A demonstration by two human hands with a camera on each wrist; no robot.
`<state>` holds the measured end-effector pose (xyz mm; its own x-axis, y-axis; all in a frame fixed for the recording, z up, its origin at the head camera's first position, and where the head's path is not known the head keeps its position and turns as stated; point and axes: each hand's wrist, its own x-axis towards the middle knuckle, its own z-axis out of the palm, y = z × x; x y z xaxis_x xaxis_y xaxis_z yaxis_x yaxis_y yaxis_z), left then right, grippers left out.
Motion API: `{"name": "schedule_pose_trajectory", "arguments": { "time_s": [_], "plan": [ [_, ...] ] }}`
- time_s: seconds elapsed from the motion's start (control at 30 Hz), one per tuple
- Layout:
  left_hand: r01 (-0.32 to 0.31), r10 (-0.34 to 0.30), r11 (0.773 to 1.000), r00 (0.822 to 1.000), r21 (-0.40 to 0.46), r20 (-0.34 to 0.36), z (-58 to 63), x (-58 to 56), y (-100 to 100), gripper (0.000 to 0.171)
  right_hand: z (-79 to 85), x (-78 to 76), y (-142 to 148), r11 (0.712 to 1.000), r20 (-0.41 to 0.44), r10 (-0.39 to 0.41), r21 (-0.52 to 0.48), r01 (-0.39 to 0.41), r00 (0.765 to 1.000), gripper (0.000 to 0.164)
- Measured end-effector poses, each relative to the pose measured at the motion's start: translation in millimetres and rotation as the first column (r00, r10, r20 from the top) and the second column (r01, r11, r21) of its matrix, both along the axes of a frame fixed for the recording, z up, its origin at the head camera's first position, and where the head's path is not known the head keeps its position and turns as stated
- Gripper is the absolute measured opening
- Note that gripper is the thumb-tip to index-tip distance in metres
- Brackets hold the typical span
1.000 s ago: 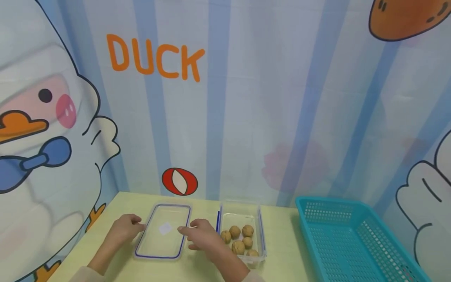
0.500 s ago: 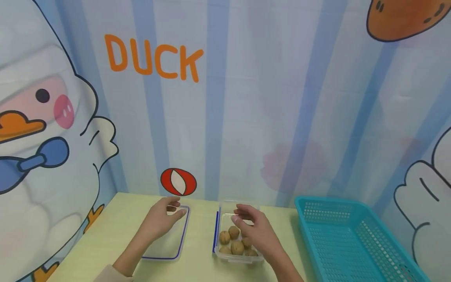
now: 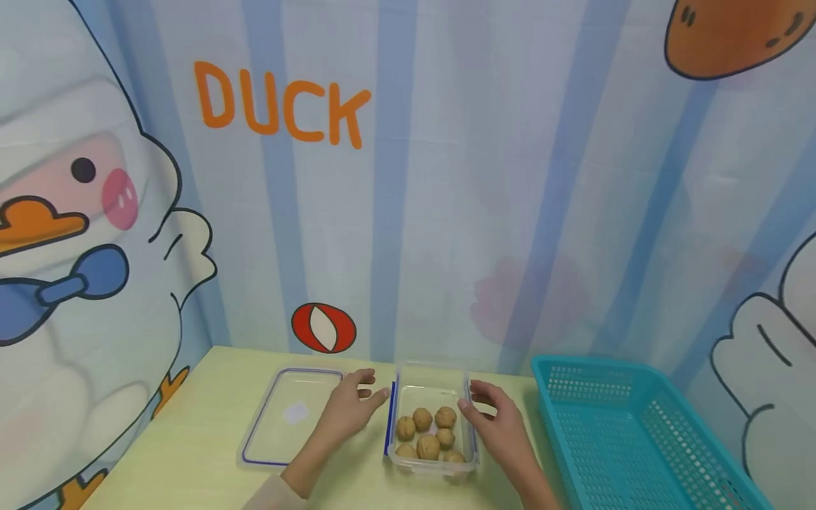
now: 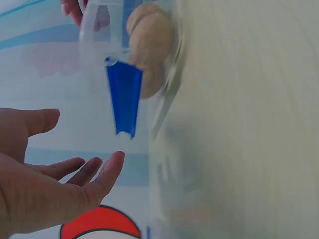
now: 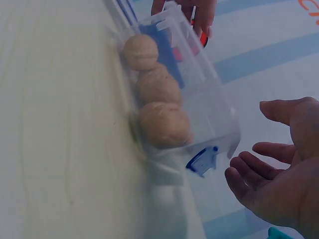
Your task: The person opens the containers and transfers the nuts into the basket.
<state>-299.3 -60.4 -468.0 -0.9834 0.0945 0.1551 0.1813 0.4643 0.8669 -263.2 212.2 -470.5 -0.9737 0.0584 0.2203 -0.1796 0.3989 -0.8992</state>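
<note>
A clear plastic container (image 3: 432,464) with blue side clips holds several walnuts (image 3: 428,445) on the pale table. My left hand (image 3: 354,406) hovers just left of its blue clip (image 4: 124,102), fingers straight and spread, touching nothing. On the container's right side my right hand (image 3: 494,413) is close to the wall, fingers relaxed, holding nothing. The walnuts (image 5: 157,102) press against the clear wall in the right wrist view. The container's flat lid (image 3: 290,416), clear with a blue rim, lies on the table to the left.
A turquoise mesh basket (image 3: 627,432) stands at the right of the table (image 3: 204,397). A cartoon duck curtain backs the table, with a red-and-white oval (image 3: 324,328) just behind the lid.
My left hand left the lid and moved right to the container's left side. My right hand came off the top of the walnuts and dropped to the container's right side.
</note>
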Motion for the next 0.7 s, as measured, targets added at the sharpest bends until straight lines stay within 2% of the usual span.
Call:
{"name": "schedule_pose_trajectory", "arguments": {
  "time_s": [0.17, 0.43, 0.53, 0.7],
  "plan": [
    [0.038, -0.046, 0.995, 0.995, 0.089, 0.084, -12.7, -3.5, 13.6, 0.065, -12.7, -3.6, 6.2, 0.999, 0.031, -0.02, 0.025, 0.019, 0.999, 0.051],
    [0.069, -0.099, 0.981, 0.981, 0.179, 0.164, -21.2, -6.0, 22.2, 0.063, -20.0, -5.5, 7.0, 1.0, 0.039, -0.018, 0.012, 0.018, 0.999, 0.051],
    [0.074, -0.13, 0.964, 0.969, 0.255, 0.209, -23.4, -7.8, 22.3, 0.065, -19.7, -7.9, 6.6, 0.999, 0.023, -0.03, 0.013, 0.03, 0.999, 0.051],
    [0.068, -0.149, 0.952, 0.954, 0.299, 0.258, -24.9, -10.5, 23.8, 0.066, -16.0, -13.5, 3.4, 0.999, -0.056, -0.024, 0.024, 0.025, 0.998, 0.05]
  ]
}}
